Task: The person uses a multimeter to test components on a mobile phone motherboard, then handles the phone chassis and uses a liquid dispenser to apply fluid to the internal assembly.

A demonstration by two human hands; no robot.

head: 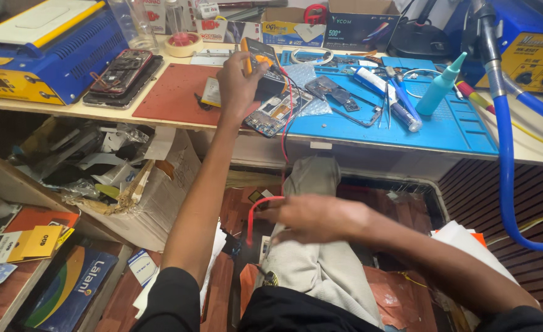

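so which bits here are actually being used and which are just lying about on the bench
In use:
- left hand on the yellow and black multimeter
- right hand by the lap, holding the red test lead
- opened phone, beside the meter

Lying about:
- teal squeeze bottle
- white tube
- second opened phone
- tape roll
- blue hose

This is a small phone-repair workshop. A light wooden workbench (pixel 161 117) carries a blue silicone work mat (pixel 462 126) strewn with opened phone frames (pixel 271 114) and tubes of adhesive (pixel 385 98), beside a red rubber pad (pixel 173 92). A blue and yellow screen-separator machine (pixel 44 49) and a blue soldering station (pixel 532 52) flank the bench, with cardboard parts boxes (pixel 357 24) behind.
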